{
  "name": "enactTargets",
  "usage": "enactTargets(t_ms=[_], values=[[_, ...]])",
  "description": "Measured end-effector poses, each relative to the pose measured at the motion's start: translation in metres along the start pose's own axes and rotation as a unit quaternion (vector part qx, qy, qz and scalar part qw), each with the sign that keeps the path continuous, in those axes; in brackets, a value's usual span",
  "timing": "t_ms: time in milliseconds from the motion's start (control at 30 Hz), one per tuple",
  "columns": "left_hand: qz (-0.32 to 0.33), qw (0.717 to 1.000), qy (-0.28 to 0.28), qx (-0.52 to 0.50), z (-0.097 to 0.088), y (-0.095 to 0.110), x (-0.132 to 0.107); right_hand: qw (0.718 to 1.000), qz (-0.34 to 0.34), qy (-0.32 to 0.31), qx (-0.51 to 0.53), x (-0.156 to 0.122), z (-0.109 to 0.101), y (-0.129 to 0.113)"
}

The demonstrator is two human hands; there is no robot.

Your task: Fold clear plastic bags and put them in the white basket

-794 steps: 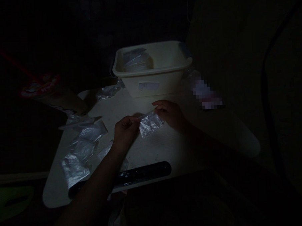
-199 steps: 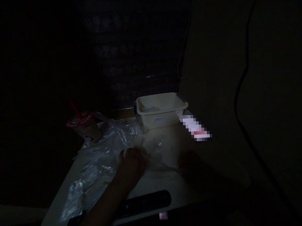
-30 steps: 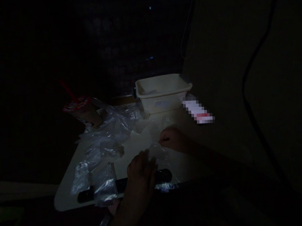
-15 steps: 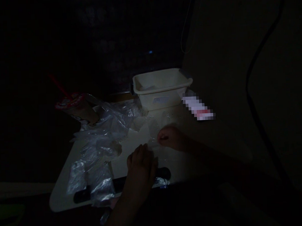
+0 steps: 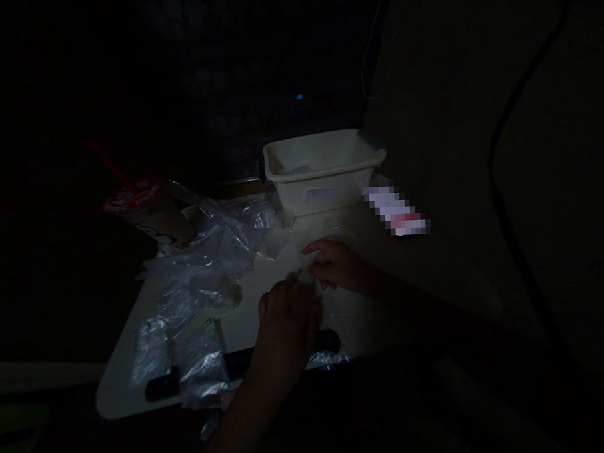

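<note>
In dim light, my left hand [image 5: 288,314] is closed, fingers curled down above a small white table [image 5: 123,368]. At its fingertips, close to my right hand, is a small pale piece [image 5: 305,277], too dark and blurred to name. My right hand [image 5: 338,263] is just beyond, forefinger stretched out and apart from the thumb. A white sheet [image 5: 257,282] lies on the table behind my left hand. Beneath my left wrist runs a dark bar-shaped thing [image 5: 238,363], partly hidden by the arm and a clear plastic packet [image 5: 204,364].
Crumpled clear plastic bags [image 5: 203,264] cover the table's left side. A lidded drink cup [image 5: 156,216] with a red straw [image 5: 112,165] leans at the back left. At the back stands a white bin [image 5: 325,185]; right of it lies a blurred-out bright rectangle [image 5: 394,209].
My right hand has spread its forefinger and thumb and moved slightly up. My left hand has shifted a little up and right, bringing the two hands closer, with the pale piece now showing between them.
</note>
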State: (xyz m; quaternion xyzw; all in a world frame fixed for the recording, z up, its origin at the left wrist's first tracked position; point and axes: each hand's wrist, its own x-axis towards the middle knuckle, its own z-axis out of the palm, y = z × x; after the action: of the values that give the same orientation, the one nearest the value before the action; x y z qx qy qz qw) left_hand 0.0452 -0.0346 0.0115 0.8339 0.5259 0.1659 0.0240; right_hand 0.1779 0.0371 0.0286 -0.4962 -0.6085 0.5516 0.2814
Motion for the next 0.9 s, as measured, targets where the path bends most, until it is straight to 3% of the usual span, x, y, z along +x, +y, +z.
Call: enactTargets(t_ms=[267, 467, 733, 900], values=[[-0.005, 0.999, -0.018, 0.037, 0.008, -0.001, -0.012, 0.993, -0.033, 0.032, -0.106, 0.003, -0.014, 0.016], [-0.014, 0.999, -0.012, 0.047, 0.008, 0.002, -0.018, 0.961, -0.092, 0.102, -0.240, 0.003, -0.015, 0.025], [0.005, 0.999, -0.033, 0.022, -0.009, 0.004, -0.035, 0.953, -0.097, 0.112, -0.266, 0.006, -0.018, 0.031], [0.019, 1.000, 0.000, 0.012, -0.013, 0.003, -0.049, 0.953, -0.086, 0.108, -0.272, 0.009, -0.020, 0.033]])
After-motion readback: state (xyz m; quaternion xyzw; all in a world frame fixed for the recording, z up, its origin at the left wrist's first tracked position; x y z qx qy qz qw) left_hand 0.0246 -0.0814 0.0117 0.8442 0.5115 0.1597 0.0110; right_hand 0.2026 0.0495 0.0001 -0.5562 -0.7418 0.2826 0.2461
